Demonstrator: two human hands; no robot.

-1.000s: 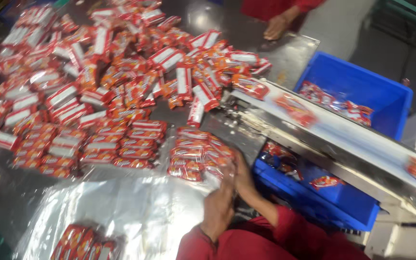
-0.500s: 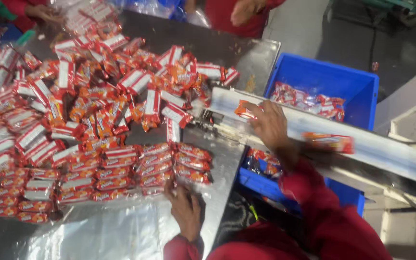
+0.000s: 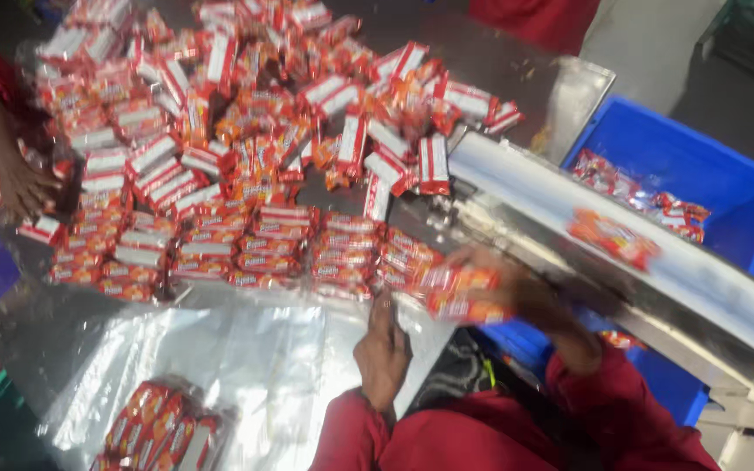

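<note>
Several red and white snack packets [image 3: 246, 131] lie heaped on the steel table, with neat rows of them [image 3: 246, 249] along the near side. My right hand [image 3: 517, 292], blurred by motion, grips a few red snack packets [image 3: 460, 292] just below the white conveyor belt [image 3: 569, 209], at the right end of the rows. Flat on the table edge rests my left hand [image 3: 383, 349], fingers pointing at the rows, beside a clear plastic sheet [image 3: 220, 366]. It holds nothing.
A blue bin [image 3: 709, 174] with some packets stands to the right behind the conveyor. One packet [image 3: 613, 237] rides the belt. Another person's hand [image 3: 19, 183] reaches into the pile at far left. A bagged bundle of packets [image 3: 159, 427] lies on the plastic sheet.
My right hand has come down from the conveyor to the right end of the rows, now with packets in it. My left hand has stayed at the table edge.
</note>
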